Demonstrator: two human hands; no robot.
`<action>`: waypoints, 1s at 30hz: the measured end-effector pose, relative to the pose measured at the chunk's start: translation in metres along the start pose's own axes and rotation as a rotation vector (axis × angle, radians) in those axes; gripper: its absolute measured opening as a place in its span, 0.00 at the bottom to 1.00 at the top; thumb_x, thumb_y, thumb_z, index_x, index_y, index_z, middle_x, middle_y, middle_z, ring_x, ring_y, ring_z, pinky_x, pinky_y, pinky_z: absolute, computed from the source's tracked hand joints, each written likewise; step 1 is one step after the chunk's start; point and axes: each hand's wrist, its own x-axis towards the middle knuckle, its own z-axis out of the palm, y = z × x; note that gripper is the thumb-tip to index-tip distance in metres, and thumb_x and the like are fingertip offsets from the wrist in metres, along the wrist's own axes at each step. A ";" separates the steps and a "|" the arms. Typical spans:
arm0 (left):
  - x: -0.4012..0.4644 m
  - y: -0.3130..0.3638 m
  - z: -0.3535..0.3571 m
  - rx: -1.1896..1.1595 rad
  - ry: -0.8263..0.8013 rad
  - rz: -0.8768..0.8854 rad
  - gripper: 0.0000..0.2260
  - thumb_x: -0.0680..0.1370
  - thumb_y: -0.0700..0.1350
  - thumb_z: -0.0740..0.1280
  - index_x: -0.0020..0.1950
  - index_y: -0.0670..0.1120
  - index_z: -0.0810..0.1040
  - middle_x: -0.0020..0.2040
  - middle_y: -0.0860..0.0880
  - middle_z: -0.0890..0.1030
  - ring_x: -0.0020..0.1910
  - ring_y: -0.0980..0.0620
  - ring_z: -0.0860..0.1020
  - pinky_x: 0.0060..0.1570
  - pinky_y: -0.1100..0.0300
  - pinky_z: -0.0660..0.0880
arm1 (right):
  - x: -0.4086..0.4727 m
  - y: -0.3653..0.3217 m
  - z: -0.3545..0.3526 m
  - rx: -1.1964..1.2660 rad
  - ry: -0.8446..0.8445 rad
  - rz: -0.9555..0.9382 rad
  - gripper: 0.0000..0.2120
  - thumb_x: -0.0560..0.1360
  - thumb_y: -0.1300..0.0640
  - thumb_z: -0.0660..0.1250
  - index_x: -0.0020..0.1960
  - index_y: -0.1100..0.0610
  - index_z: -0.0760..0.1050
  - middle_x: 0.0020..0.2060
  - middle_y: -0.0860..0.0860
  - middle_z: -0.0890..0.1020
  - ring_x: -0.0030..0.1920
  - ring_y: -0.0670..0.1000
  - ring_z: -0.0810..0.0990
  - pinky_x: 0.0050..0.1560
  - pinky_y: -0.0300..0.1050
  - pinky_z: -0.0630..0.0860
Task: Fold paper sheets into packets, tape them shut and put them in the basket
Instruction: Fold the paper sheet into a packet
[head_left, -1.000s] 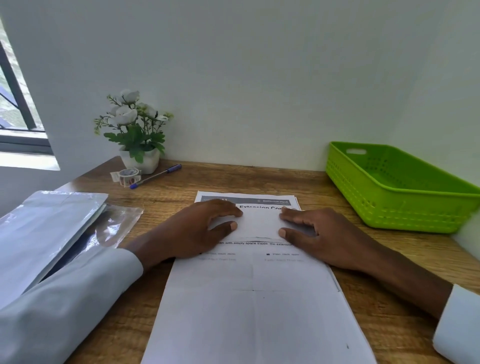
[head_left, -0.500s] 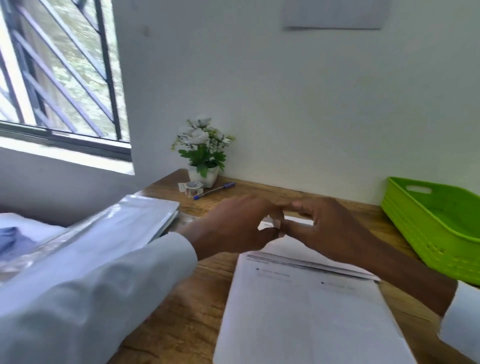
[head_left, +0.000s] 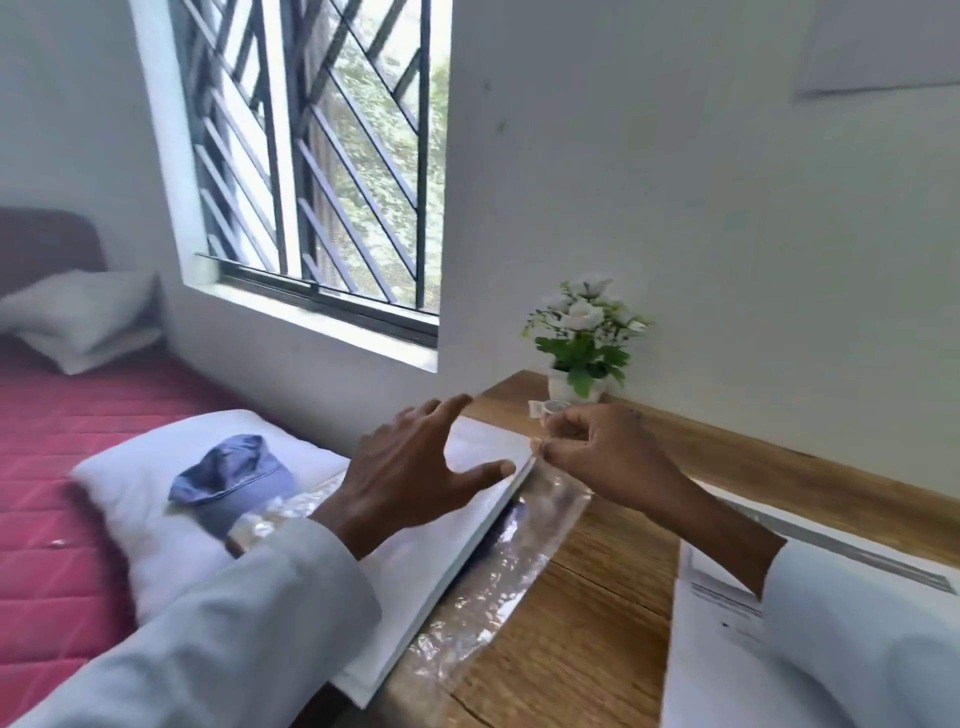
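Presently: paper stack (head_left: 457, 540), left worktop edge on a plastic wrap (head_left: 498, 571), thin, light, limp sheets best peeled at a corner; left hand (head_left: 410, 467) splayed, released above it; right hand (head_left: 597, 452) pinching its far corner; folded sheet (head_left: 727, 649) beneath right sleeve.

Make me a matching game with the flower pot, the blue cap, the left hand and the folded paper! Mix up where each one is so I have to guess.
Things:
1. flower pot
2. blue cap
3. left hand
4. folded paper

Places:
A. over the stack of white sheets
B. on the white pillow
C. at the back of the desk by the wall
D. on the desk under the right sleeve

Pairs: 1-C, 2-B, 3-A, 4-D
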 end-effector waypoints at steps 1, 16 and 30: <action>-0.002 -0.005 0.003 0.020 -0.028 -0.042 0.42 0.66 0.77 0.58 0.75 0.58 0.60 0.71 0.54 0.72 0.66 0.48 0.74 0.57 0.53 0.74 | 0.004 0.000 0.004 -0.002 -0.014 0.023 0.12 0.73 0.49 0.72 0.50 0.56 0.81 0.46 0.52 0.85 0.49 0.51 0.83 0.53 0.54 0.80; -0.005 -0.021 0.029 0.018 -0.032 -0.121 0.53 0.59 0.82 0.56 0.76 0.53 0.57 0.72 0.51 0.70 0.68 0.48 0.69 0.64 0.51 0.69 | 0.019 0.001 0.033 0.169 0.064 -0.036 0.14 0.70 0.58 0.75 0.55 0.55 0.81 0.45 0.46 0.83 0.47 0.46 0.83 0.50 0.45 0.82; 0.005 -0.039 0.024 -0.412 0.114 -0.387 0.31 0.69 0.55 0.76 0.67 0.48 0.69 0.50 0.51 0.82 0.54 0.48 0.79 0.52 0.57 0.72 | 0.022 0.006 0.028 0.488 0.083 0.079 0.14 0.68 0.64 0.76 0.52 0.56 0.81 0.46 0.50 0.83 0.48 0.50 0.82 0.47 0.43 0.81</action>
